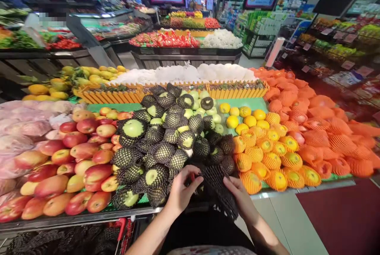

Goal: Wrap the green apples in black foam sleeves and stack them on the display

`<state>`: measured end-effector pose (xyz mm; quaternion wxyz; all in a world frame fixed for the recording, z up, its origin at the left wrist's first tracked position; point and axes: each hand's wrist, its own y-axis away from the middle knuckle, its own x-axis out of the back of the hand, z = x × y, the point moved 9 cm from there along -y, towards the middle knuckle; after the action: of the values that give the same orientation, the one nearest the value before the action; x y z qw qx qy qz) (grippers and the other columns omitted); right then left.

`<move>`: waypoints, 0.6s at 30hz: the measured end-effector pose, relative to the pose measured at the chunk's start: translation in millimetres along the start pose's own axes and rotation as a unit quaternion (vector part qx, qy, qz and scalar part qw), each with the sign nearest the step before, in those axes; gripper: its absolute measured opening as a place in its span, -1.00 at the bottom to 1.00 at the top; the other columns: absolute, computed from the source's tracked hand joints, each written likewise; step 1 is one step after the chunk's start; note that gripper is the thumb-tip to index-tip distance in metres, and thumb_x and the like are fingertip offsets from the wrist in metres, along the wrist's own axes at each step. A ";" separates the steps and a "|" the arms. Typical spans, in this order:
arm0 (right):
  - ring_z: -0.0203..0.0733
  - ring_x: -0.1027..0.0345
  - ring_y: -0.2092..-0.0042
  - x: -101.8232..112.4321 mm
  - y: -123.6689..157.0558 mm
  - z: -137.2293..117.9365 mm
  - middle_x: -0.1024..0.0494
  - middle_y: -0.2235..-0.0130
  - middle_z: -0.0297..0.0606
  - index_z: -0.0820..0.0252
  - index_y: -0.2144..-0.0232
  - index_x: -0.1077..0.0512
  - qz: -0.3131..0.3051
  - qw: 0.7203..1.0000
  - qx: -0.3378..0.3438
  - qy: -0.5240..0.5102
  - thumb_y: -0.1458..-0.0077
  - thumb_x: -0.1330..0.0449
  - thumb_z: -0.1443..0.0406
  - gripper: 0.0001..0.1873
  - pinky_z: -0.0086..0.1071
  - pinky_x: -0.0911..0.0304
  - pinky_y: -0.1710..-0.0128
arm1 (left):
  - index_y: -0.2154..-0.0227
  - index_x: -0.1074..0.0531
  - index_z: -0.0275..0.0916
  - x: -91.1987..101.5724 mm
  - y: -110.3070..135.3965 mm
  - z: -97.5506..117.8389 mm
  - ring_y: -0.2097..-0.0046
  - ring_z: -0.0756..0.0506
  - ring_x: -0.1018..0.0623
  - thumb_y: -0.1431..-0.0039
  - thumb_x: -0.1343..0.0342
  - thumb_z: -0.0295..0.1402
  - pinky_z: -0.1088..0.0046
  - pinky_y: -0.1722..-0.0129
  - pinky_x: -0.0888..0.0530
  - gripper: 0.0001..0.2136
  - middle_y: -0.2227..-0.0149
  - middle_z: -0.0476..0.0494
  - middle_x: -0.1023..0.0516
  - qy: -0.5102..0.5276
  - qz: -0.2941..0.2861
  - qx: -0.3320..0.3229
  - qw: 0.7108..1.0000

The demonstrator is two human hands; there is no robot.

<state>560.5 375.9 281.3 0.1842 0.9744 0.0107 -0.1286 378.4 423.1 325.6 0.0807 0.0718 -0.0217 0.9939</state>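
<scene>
My right hand (pixel 241 199) is closed on a black foam fruit net (pixel 221 187), which hangs stretched in front of my body at the stand's front edge. My left hand (pixel 184 187) pinches at the other side of this net, thumb against fingers; a small red spot shows by the fingertips. Whether a fruit sits inside the net, I cannot see. Just beyond both hands rises a heap of green apples (pixel 133 128), many in black foam nets. Bare green apples (pixel 217 119) lie at the back of the heap.
Red apples (pixel 97 176) lie to the left and oranges (pixel 261 160) in foam nets to the right. Orange-netted fruit (pixel 320 144) fills the far right. A yellow fence planter (pixel 175 90) crosses behind. Below left stands a crate (pixel 124 227) with black nets.
</scene>
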 end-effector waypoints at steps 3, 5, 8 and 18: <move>-0.10 -0.45 0.17 15.9 -7.2 -15.4 -0.57 0.11 -0.21 0.02 0.02 -0.52 -0.051 0.996 0.065 0.041 0.01 -0.40 -0.02 -0.47 -0.30 -0.36 0.19 | 0.38 -0.41 -0.22 -15.7 0.1 -11.4 0.39 -0.02 -0.34 -0.17 -0.21 -0.19 0.47 0.35 -0.30 -0.80 0.46 0.05 -0.36 0.044 0.002 0.058 0.997; -0.09 -0.45 0.12 17.8 -14.1 -24.5 -0.51 -0.04 -0.19 -0.13 -0.15 -0.39 -0.104 0.988 0.108 0.049 0.02 -0.40 -0.02 -0.32 -0.29 -0.36 0.19 | 0.45 -0.35 -0.23 -32.0 1.0 -12.3 0.39 0.00 -0.28 -0.15 -0.22 -0.09 0.48 0.36 -0.25 -0.69 0.49 0.07 -0.27 0.088 -0.028 0.062 0.994; -0.06 -0.45 0.19 3.6 -23.9 -22.4 -0.56 0.19 -0.20 -0.02 0.08 -0.54 -0.232 0.962 0.100 0.100 -0.04 -0.34 -0.05 -0.56 -0.24 -0.35 0.19 | 0.48 -0.26 -0.22 -45.9 2.5 -12.4 0.37 0.00 -0.22 -0.16 -0.18 0.05 0.47 0.34 -0.20 -0.57 0.47 0.07 -0.20 0.120 -0.028 0.056 0.991; -0.17 -0.33 0.35 -28.0 -42.4 -23.8 -0.43 0.44 -0.35 0.11 0.43 -0.50 -0.336 0.931 0.061 0.132 0.01 -0.38 -0.05 -0.63 -0.32 -0.27 0.26 | 0.41 -0.21 -0.19 -41.4 0.1 -16.7 0.56 0.09 -0.04 -0.11 -0.20 0.12 0.51 0.52 0.01 -0.53 0.62 0.22 -0.10 0.195 -0.006 0.065 0.979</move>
<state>536.5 424.8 294.7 0.0672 0.9314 0.3537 -0.0540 416.5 417.5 303.1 0.0840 -0.1181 0.0596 0.9876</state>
